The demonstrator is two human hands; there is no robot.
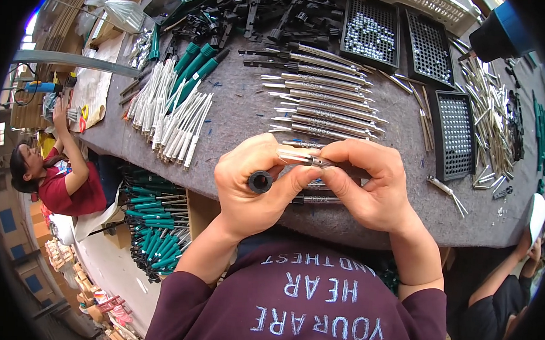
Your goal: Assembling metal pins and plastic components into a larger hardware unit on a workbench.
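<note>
Close to the table's front edge, my two hands meet over a slim metal tube with thin white leads at its left end. My left hand is closed on the tube between thumb and fingers. A black round-ended handle also sticks out of that fist; its other end is hidden. Thumb and forefinger of my right hand pinch the tube's right part. Just beyond lies a row of similar metal tubes with perforated sections and pale leads. Another tube lies partly hidden below my fingers.
White-leaded parts and green handles lie left. Black parts are heaped at the back. A black tray stands near loose metal tubes. A blue tool hangs upper right. Co-workers sit left and right.
</note>
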